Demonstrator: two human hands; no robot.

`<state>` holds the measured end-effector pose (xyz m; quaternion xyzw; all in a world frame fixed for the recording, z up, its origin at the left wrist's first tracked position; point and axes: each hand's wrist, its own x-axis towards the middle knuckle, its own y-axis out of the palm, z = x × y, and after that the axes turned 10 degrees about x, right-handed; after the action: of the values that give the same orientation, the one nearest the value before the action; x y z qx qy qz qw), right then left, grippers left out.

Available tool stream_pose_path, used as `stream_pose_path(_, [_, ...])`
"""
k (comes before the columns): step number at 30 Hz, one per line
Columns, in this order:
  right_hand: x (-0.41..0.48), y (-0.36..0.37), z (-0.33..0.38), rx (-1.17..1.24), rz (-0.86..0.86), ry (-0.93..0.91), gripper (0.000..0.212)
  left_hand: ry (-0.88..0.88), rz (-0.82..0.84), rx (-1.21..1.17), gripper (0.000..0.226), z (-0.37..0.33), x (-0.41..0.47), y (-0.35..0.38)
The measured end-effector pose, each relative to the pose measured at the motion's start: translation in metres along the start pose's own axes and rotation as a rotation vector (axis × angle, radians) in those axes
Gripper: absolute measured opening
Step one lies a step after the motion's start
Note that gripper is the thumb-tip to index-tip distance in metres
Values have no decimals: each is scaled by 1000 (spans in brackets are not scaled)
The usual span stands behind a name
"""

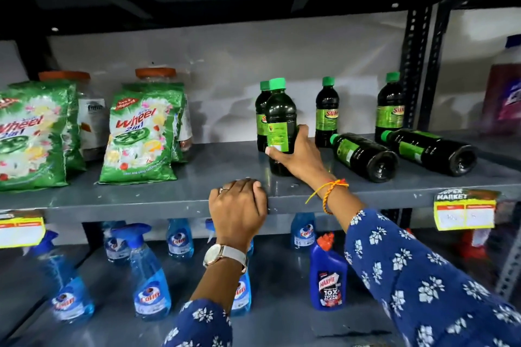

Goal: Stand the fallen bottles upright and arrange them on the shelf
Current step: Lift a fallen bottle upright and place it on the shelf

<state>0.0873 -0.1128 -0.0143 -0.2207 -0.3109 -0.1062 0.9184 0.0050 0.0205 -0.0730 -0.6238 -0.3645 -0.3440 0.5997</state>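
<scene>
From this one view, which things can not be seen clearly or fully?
- Rear green-capped bottle: mostly hidden behind the held bottle.
- Held bottle's lower part: covered by the right hand.
- Purple pack: blurred, cut by the right edge.
- Price tag: print too blurred to read.
- Left hand fingertips: curled over the shelf edge.

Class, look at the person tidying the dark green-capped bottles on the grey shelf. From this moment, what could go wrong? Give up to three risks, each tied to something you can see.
1. The right hand grips the upright bottle right in front of another bottle; pushing it back could topple that one.
2. Two fallen bottles lie on their sides and might roll.
3. The sleeve hangs over the toilet cleaner below and could knock it.
</scene>
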Motion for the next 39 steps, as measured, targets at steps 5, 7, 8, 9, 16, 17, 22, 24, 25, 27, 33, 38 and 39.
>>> stream_pose_path(5, [2,0,-8,84,60,82,77,-16,10,-8,37,-1,-1,1])
stream_pose_path(7, [3,1,-8,115,27,128,91,-25,10,-11,38,-1,-2,2])
stream_pose_path(8, [5,1,-9,108,10,131,91,-31,8,-14,38,-1,-2,2])
stream_pose_path(9, [6,1,-10,104,2,127,85,-34,2,-19,38,-2,-2,3])
stream_pose_path(16, [10,-1,-13,412,94,196,65,-47,-33,-50,39,-3,-4,4])
stream_pose_path(17, [10,0,-12,399,85,175,71,-47,-40,-48,38,-3,-5,4])
stream_pose_path(22, [9,-5,-11,438,59,200,54,-54,-52,-46,37,-3,-5,6])
stream_pose_path(24, [8,-6,-10,519,101,237,59,-55,-44,-43,37,-3,-5,6])
stream_pose_path(25, [8,-6,-9,518,110,234,64,-53,-44,-42,37,-3,-5,6])
stream_pose_path(27, [6,-5,-8,446,89,193,72,-48,-51,-45,37,-3,-5,7])
stream_pose_path(33, [5,-6,-7,446,149,210,58,-55,-55,-42,37,-3,-5,7])
stream_pose_path(38, [2,-8,-4,466,92,219,59,-41,-56,-28,36,-3,-4,6])
stream_pose_path(39, [2,-9,-4,436,96,212,56,-38,-51,-26,37,-3,-4,6])
